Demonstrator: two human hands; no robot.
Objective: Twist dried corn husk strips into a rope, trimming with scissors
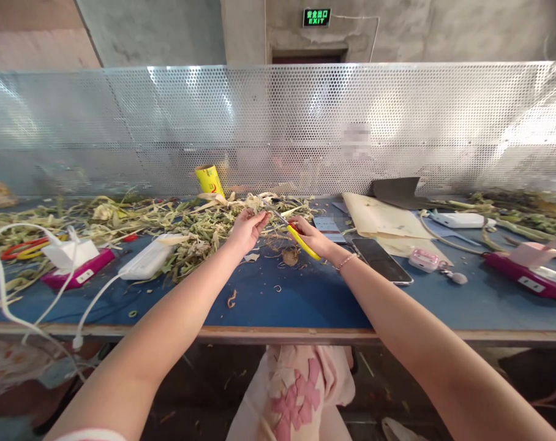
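My right hand (308, 236) is closed around scissors (305, 245) with yellow and red handles. Their metal blades point up and left, reaching the fingertips of my left hand (249, 229). The left fingers are pinched together in front of the dried plant heap (195, 229); what they hold is too small to make out. Just below the scissors, a round brown clump with thin root-like strands (290, 256) rests on the blue table (259, 312).
At left are a power strip (97, 267), a white power bank (149, 257) and red-yellow handles (25, 250). A yellow tube (209, 179) stands behind. At right lie a phone (381, 260), a pink case (424, 260), papers (370, 214) and another power strip (530, 278). A perforated metal screen (296, 122) closes the back.
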